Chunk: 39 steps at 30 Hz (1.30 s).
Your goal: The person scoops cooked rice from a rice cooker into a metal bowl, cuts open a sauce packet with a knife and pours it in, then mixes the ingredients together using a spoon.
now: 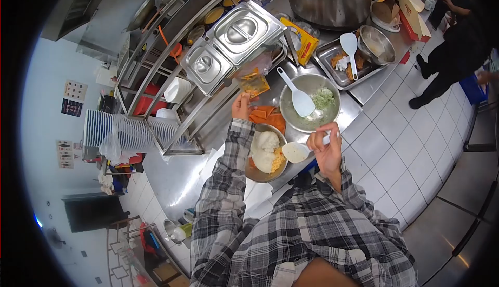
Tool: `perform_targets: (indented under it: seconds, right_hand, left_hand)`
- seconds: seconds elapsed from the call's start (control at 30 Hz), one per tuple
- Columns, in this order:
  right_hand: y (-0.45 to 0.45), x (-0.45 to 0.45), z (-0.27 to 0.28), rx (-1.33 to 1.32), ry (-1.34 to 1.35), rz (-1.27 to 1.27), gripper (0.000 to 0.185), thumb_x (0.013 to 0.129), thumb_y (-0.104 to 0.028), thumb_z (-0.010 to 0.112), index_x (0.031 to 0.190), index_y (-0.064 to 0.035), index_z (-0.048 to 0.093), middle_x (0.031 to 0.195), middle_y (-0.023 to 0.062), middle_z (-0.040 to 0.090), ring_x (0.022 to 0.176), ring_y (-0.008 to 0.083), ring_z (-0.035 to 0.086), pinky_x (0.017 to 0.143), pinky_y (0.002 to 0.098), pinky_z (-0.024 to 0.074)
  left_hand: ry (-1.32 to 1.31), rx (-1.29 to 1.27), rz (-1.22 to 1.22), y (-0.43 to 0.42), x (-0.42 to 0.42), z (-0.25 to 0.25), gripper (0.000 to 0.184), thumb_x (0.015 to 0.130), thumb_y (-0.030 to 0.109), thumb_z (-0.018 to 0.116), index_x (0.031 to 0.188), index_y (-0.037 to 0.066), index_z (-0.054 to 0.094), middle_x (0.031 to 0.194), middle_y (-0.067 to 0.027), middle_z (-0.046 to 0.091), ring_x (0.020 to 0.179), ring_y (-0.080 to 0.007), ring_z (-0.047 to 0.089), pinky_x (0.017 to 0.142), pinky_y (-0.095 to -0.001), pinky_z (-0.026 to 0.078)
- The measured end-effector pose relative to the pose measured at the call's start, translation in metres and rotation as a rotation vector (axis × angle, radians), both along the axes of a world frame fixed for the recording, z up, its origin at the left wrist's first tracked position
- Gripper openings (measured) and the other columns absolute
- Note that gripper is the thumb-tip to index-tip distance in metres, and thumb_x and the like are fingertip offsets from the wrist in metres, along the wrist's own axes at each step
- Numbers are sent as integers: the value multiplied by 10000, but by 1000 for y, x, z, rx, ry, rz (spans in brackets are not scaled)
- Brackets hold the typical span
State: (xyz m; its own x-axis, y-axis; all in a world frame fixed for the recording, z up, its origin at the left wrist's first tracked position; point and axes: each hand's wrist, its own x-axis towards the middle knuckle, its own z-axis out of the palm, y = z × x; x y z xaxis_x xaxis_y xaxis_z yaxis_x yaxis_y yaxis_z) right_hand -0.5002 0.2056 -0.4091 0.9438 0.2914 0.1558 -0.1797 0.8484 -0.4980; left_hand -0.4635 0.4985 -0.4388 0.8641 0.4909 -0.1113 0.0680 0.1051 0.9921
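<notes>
My left hand (241,106) is closed on the lower edge of a yellow-orange plastic packet (254,83), near the lidded steel pans. In my right hand (326,144) is a white rice paddle (296,152), its blade over the edge of a metal bowl (258,179). That bowl contains two pale rounded mounds (264,151) and yellow crumbly bits (277,161). Beyond it stands a larger steel bowl (337,114) with shredded green stuff (323,98) and another white paddle (302,101) resting inside. An orange cloth (267,117) lies between the packet and the bowls.
Two lidded steel pans (240,31) stand at the back left beside a metal rack (150,87). A steel tray (332,63) with food and a paddle is at the right, near a large pot (327,1). A person in dark clothes (457,53) stands at far right.
</notes>
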Motion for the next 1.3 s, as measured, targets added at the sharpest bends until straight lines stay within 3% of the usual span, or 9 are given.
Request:
perform_targets:
  seconds: [0.17,0.3,0.43,0.53,0.67,0.8,0.9,1.17,1.3]
  right_hand:
    - [-7,4,-2,38,22,38,374,1008,-355,232,979,-42,435,536,-2,291,502,113,294,557,276,300]
    - [0,13,7,121,-11,62,422,1005,-377,208,968,-26,439,540,-1,293,504,114,287,553,276,291]
    - [20,14,21,90,-17,137,492,1000,-402,191,863,-23,474,508,-20,249,482,110,251,535,270,269]
    - [36,12,26,-30,-20,228,466,988,-388,219,762,-53,452,462,-35,195,427,99,182,502,275,240]
    - [74,-4,40,-185,-58,193,441,966,-329,264,700,-40,466,440,-30,216,384,77,162,424,264,205]
    - [120,-36,13,-389,-84,174,426,949,-227,329,626,-31,526,461,-34,338,412,55,275,417,233,212]
    - [143,-66,-38,-501,-110,270,410,947,-225,339,623,-52,521,466,-32,346,409,53,282,404,231,202]
    - [135,-90,-23,-699,-417,163,417,936,-217,314,624,-43,529,531,15,439,487,86,374,473,242,290]
    - [133,-88,-6,-755,-321,59,440,947,-245,314,628,-35,533,526,14,437,486,87,369,473,247,286]
  left_hand:
    - [198,247,84,38,-6,-11,274,903,308,539,889,45,613,628,-15,563,535,-132,568,462,-232,435]
    - [534,332,-281,102,-44,-25,391,848,425,601,826,36,632,622,-15,563,536,-120,527,487,-261,442]
    - [929,631,-63,90,-72,-15,599,751,614,628,796,17,632,770,-117,651,679,-203,598,633,-362,480]
    - [817,535,55,112,-99,-45,619,760,609,623,903,8,641,741,-100,631,645,-166,588,590,-288,470]
    - [734,68,-76,67,-176,1,486,893,477,509,1191,95,539,942,-137,617,728,-200,638,632,-329,540]
    - [525,-80,-48,3,-230,12,446,929,83,473,1348,192,366,946,-165,606,733,-242,670,640,-340,599]
    - [414,-223,127,-31,-245,-2,526,893,27,512,1361,177,328,914,-148,583,745,-259,666,696,-388,600]
    - [166,-454,262,-79,-249,-23,541,865,-18,521,1291,160,238,848,-144,592,753,-296,665,730,-459,586]
    - [132,-484,304,-89,-247,-28,555,863,-31,504,1274,176,196,843,-149,583,760,-312,661,723,-474,583]
